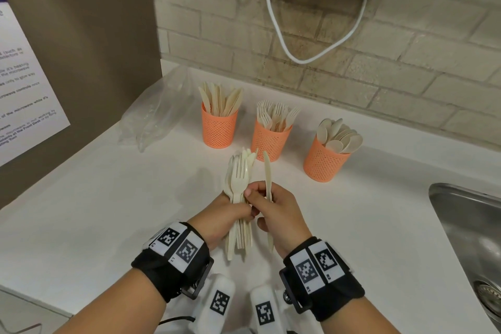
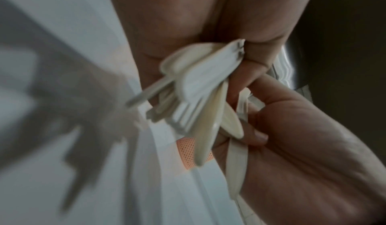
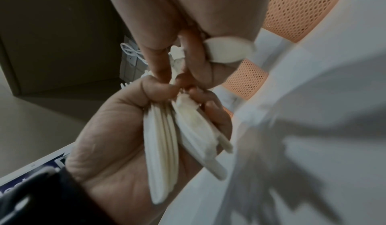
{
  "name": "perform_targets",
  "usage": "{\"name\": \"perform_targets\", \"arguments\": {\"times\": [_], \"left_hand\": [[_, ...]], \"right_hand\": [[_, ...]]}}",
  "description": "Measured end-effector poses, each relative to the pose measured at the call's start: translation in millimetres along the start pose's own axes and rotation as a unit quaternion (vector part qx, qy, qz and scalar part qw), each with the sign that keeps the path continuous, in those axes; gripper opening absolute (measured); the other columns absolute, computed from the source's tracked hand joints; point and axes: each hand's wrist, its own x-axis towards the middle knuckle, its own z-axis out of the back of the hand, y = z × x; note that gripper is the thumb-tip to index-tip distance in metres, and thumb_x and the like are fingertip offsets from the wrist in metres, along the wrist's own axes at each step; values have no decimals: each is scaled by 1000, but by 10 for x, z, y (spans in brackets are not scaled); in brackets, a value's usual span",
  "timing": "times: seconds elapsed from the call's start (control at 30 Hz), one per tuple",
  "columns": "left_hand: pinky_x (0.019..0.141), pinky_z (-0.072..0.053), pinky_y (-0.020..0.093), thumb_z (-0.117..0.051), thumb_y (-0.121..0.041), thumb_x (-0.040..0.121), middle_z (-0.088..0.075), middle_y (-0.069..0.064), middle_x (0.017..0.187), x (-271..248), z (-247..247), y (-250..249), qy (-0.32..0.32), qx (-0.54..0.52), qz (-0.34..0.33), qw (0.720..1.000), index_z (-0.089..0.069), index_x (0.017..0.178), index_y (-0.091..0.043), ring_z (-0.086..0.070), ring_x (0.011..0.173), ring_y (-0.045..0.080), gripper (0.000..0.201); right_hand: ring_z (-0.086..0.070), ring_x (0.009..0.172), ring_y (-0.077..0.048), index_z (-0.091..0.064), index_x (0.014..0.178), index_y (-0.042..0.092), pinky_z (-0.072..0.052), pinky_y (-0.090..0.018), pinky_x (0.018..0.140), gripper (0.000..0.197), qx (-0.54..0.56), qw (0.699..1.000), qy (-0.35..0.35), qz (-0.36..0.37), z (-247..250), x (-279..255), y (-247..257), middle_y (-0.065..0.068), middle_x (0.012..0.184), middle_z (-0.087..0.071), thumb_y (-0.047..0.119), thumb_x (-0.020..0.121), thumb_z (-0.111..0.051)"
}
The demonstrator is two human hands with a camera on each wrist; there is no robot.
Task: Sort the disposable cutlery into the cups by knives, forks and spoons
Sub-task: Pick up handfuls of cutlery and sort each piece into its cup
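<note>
My left hand (image 1: 230, 214) grips a bundle of cream plastic cutlery (image 1: 240, 184) upright above the white counter, with a fork facing me at the front. My right hand (image 1: 273, 207) holds a single knife (image 1: 267, 171) in its curled fingers, while its thumb and forefinger pinch at the bundle (image 3: 165, 146). Three orange mesh cups stand behind: the left cup (image 1: 219, 129) holds knives, the middle cup (image 1: 269, 141) forks, the right cup (image 1: 324, 161) spoons. The left wrist view shows the bundle's handle ends (image 2: 196, 86) up close, blurred.
A crumpled clear plastic bag (image 1: 157, 114) lies at the back left of the counter (image 1: 108, 198). A steel sink (image 1: 471, 230) opens at the right edge. A white cable (image 1: 273, 22) hangs on the brick wall; a brown cabinet side stands left.
</note>
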Motion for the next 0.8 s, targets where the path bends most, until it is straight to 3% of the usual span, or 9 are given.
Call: {"name": "perform_targets", "arguments": {"times": [0.17, 0.23, 0.37, 0.47, 0.53, 0.63, 0.73, 0.8], "left_hand": [[64, -50, 25, -46, 1, 55, -69, 3, 75, -24, 2, -35, 23, -69, 24, 997, -67, 92, -10, -65, 68, 11, 44], [71, -50, 29, -47, 1, 56, -66, 10, 83, -38, -10, -47, 21, -84, 26, 996, -66, 98, -7, -64, 76, 16, 46], [92, -48, 41, -53, -4, 66, -65, 18, 110, -34, -6, -30, -10, -119, 31, 992, -65, 110, -10, -61, 102, 28, 46], [94, -48, 41, -59, -5, 86, -64, 18, 121, -37, 7, -9, -23, -123, 33, 992, -62, 119, -9, -59, 114, 32, 34], [92, -51, 41, -55, -10, 89, -64, 19, 120, -47, -5, -18, -29, -125, 33, 991, -61, 120, -9, -61, 111, 31, 31], [75, -57, 32, -57, -18, 87, -69, 13, 111, -63, -18, -56, -23, -120, 22, 992, -63, 118, -11, -69, 95, 23, 33], [84, -55, 36, -62, -33, 77, -70, 10, 112, -78, -16, -84, -18, -106, 23, 994, -64, 118, -17, -67, 103, 25, 44], [85, -54, 34, -63, -33, 75, -71, 8, 111, -76, -13, -86, -20, -110, 24, 993, -66, 115, -19, -67, 103, 24, 42]], "right_hand": [[-52, 49, -4, -68, 90, -1, -37, -14, 43, 12, 6, 999, 32, 5, -5, -33, 63, 3, 59, -60, 11, 87, -66], [-52, 50, -4, -64, 90, -7, -37, -14, 43, 16, -2, 1000, 30, 7, -1, -27, 64, 5, 58, -59, 9, 88, -65], [-52, 51, -3, -56, 82, 5, -38, -13, 45, 10, -5, 1000, 5, 20, 19, -7, 56, 4, 62, -57, 8, 89, -62], [-52, 51, 1, -59, 84, 4, -37, -9, 47, 10, -24, 999, 0, 36, 42, -4, 48, 2, 66, -58, 10, 92, -59], [-54, 52, 1, -62, 86, 3, -38, -9, 46, 10, -30, 998, -12, 45, 52, -3, 40, -1, 69, -61, 11, 92, -59], [-60, 58, -5, -65, 91, 6, -42, -12, 48, 9, -33, 997, -49, 53, 55, -3, 24, -5, 76, -65, 14, 90, -62], [-61, 60, -9, -68, 95, 10, -42, -13, 49, 10, -29, 996, -70, 52, 52, 1, 17, -6, 79, -70, 17, 90, -62], [-60, 56, -6, -67, 95, 9, -42, -14, 48, 10, -21, 996, -75, 51, 56, 6, 19, -7, 79, -69, 16, 92, -60]]}}
